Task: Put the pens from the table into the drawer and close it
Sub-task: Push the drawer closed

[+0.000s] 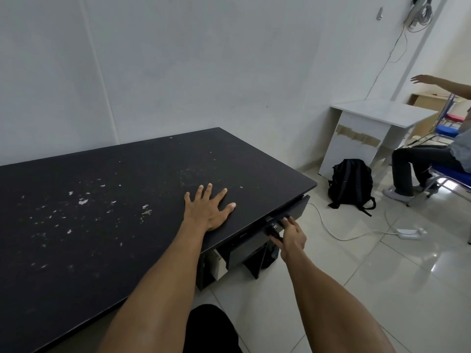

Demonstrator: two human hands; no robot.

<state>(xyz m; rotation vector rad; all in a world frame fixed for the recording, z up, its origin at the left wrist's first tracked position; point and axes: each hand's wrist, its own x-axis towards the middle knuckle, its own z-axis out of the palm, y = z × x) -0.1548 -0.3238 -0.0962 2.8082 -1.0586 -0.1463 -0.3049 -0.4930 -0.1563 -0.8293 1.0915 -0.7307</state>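
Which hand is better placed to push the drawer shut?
The right hand. It is already at the front of the drawer, which looks slightly open, while the left hand lies flat on the table, fingers spread.

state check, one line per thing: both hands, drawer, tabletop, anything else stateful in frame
left hand: flat, fingers spread, palm pressed on the black table.
right hand: at the drawer front, fingers curled at its top edge; cannot tell what it grips.
drawer: slightly open.
black table: no pens visible on top; surface chipped.
backpack: upright on the floor, apart from the table.
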